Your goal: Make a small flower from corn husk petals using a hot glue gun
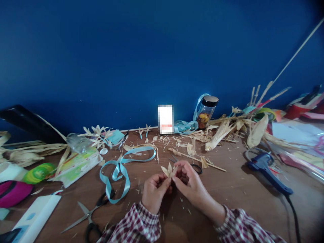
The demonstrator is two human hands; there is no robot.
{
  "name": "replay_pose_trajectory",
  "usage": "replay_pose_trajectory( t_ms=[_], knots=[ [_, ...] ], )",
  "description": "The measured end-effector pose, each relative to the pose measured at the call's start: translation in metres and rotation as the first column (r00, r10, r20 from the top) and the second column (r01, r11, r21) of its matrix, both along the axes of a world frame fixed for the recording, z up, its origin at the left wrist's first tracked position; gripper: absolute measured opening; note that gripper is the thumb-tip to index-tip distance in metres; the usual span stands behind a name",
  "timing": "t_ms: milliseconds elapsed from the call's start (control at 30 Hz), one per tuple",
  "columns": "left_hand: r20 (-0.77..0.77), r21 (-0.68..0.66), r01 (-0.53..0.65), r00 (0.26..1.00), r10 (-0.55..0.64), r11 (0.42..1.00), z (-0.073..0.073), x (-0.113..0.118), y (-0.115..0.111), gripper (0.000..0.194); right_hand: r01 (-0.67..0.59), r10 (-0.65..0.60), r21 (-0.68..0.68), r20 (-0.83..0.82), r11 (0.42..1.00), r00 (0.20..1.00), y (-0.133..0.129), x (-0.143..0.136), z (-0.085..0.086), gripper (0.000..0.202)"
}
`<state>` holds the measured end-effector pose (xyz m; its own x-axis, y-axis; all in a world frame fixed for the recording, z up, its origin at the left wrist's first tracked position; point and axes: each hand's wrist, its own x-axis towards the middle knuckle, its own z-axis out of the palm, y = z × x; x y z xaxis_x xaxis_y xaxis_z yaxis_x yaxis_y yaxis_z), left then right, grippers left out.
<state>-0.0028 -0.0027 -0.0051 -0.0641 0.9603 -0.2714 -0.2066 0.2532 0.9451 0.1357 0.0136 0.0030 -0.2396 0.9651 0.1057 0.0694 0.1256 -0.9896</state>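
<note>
Between my two hands is a small pale corn-husk flower (169, 170) with pointed petals fanned upward. My left hand (156, 189) pinches its base between thumb and fingers. My right hand (187, 179) is closed at the flower's right side, thumb and fingertips on a petal. The stem end is hidden behind my fingers. Just beyond my right hand lie small dark-handled scissors (196, 168), partly covered. A light blue ribbon (128, 187) curls on the table to the left of my hands. Larger scissors (88, 216) lie spread open in front of it.
On the brown table (217, 209), husk scraps are scattered at the back. A dark-lidded jar (206, 113) leans by a blue ribbon heap (186, 126). A blue glue gun (269, 170) with a cord lies right. Finished husk flowers (97, 132) and a white power strip (37, 217) are left.
</note>
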Motion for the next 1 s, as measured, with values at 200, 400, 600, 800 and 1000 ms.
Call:
replay_pose_trajectory(
  t_ms=[200, 400, 600, 800, 1000],
  knots=[
    [-0.015, 0.010, -0.020, 1.000, 0.020, 1.000, -0.0033, -0.0009, 0.0007, 0.024, -0.004, 0.004, -0.018, -0.001, 1.000, 1.000, -0.0008, 0.0008, 0.0012, 0.027],
    [-0.013, 0.006, -0.013, 1.000, 0.013, 1.000, -0.0021, 0.0000, 0.0000, 0.021, 0.024, -0.024, -0.026, 0.006, 0.999, 1.000, -0.0003, -0.0005, 0.0027, 0.025],
    [-0.017, 0.001, -0.001, 1.000, 0.001, 1.000, -0.0044, -0.0005, 0.0008, 0.022, 0.049, -0.049, -0.003, 0.033, 0.999, 0.998, -0.0013, -0.0026, 0.0051, 0.026],
    [0.021, -0.007, -0.006, 1.000, 0.006, 1.000, -0.0013, 0.0006, 0.0007, 0.024, 0.054, -0.054, 0.002, 0.034, 0.999, 0.998, -0.0021, -0.0022, 0.0054, 0.027],
    [0.024, -0.004, -0.011, 1.000, 0.011, 1.000, 0.0020, 0.0010, 0.0003, 0.022, 0.047, -0.047, 0.018, 0.040, 0.999, 0.998, -0.0012, -0.0018, 0.0023, 0.026]
  ],
)
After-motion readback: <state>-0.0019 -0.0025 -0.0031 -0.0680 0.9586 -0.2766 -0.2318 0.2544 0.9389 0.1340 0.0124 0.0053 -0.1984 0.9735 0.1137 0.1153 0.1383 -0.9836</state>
